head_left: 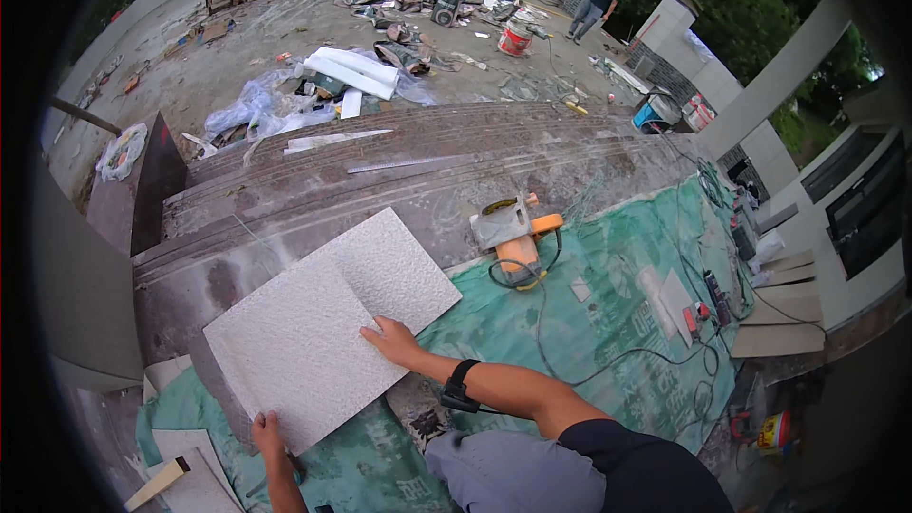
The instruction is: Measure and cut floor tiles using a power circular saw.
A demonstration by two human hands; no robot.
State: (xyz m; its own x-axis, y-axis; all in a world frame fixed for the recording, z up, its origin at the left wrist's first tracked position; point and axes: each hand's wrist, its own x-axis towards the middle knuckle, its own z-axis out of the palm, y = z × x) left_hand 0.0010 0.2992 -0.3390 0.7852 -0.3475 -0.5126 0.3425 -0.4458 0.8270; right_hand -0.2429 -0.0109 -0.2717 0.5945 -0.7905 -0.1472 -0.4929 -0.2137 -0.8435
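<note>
A pale, rough-textured tile (285,342) lies tilted in front of me, partly overlapping a second matching tile (397,252). My left hand (268,434) is closed on the near left edge of the upper tile. At that tile's right edge, my right hand (389,342) grips it, some fingers hidden. A black band (460,386) is around my right wrist. Just beyond the right hand, an orange and silver power saw (514,242) rests where the stone step meets a green sheet (608,323), its cord trailing to the right.
Cut tile pieces (195,465) and a wooden strip (157,486) lie at the lower left. Brown stone steps (313,180) run across ahead. Beyond them are white foam boards (353,71), a red bucket (515,38) and a person (598,2). Cords cross the green sheet at right.
</note>
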